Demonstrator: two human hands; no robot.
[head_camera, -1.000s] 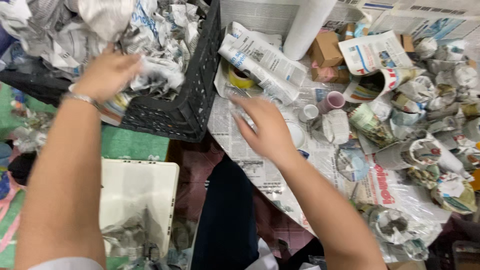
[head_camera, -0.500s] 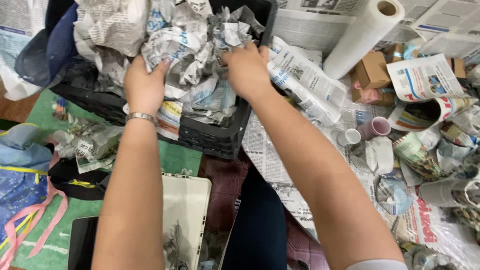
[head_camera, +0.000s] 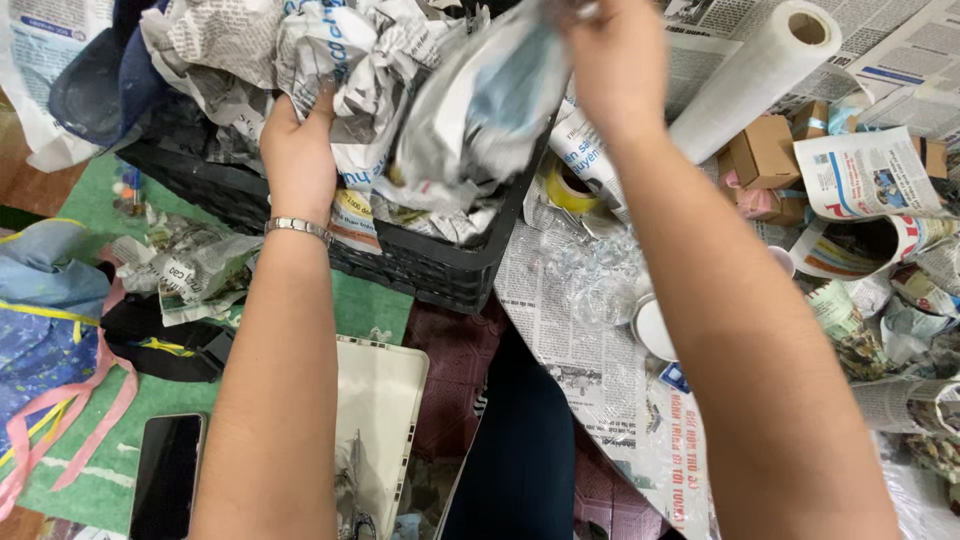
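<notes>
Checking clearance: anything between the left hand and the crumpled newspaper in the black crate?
Nothing visible. The left hand already rests against the crumpled newspaper piled in the black crate. The right hand lifts a blurred newspaper-wrapped bundle above the same pile.
</notes>
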